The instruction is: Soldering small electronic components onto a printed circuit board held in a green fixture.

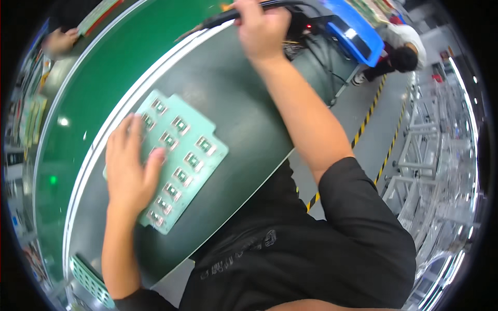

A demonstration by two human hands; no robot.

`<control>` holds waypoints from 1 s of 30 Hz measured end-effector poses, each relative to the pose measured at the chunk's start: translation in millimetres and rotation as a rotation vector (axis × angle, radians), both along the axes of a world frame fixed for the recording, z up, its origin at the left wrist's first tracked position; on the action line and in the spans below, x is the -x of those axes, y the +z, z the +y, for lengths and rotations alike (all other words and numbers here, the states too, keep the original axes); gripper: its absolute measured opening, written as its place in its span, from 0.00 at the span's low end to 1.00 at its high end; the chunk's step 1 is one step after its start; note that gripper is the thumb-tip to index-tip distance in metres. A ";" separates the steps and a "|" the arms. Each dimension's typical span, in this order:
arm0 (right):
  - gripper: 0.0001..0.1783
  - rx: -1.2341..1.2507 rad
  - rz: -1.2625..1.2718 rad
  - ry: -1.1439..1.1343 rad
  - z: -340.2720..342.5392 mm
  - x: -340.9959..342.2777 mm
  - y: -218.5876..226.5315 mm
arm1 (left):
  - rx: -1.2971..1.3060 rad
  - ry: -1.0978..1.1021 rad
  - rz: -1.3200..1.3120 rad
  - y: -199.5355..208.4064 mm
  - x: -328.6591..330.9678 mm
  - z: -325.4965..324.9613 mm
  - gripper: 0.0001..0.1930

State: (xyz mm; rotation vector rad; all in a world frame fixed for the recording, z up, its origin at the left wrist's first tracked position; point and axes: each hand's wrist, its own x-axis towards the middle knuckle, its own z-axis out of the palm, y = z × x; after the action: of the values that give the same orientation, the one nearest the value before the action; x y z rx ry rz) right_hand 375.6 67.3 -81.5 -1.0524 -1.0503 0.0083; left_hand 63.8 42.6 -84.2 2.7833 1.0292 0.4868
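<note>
Black shirt sat closest; left hand half-spread over tray, right hand gripped dark tool. Palm drag could've skewed tray.

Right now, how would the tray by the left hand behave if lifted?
Probably stiff: the tray looks like one flat plate. Likely light for its size, since it looks thin. Tilting could shift the small parts set across it, though I cannot tell whether they are fixed.

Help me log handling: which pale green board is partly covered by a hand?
The central board, partly under the left hand; the lower-left board has no hand over it.
</note>
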 end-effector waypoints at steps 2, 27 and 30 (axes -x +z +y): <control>0.13 -0.218 -0.251 0.011 3.8 1.8 3.5 | -0.043 -0.019 0.003 2.5 1.0 -8.1 0.33; 0.14 0.105 0.047 0.214 -15.6 -6.9 16.6 | 0.106 -0.359 0.297 27.0 19.6 -65.9 0.26; 0.13 0.108 0.043 0.182 -11.9 2.3 17.2 | 0.086 -0.443 0.212 37.7 10.6 -55.6 0.21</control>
State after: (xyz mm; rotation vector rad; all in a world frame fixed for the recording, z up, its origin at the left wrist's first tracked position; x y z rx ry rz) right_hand 373.3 55.5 -64.3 -1.0463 -1.1132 0.2364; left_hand 53.2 -13.1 -46.5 2.9016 0.4202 0.0894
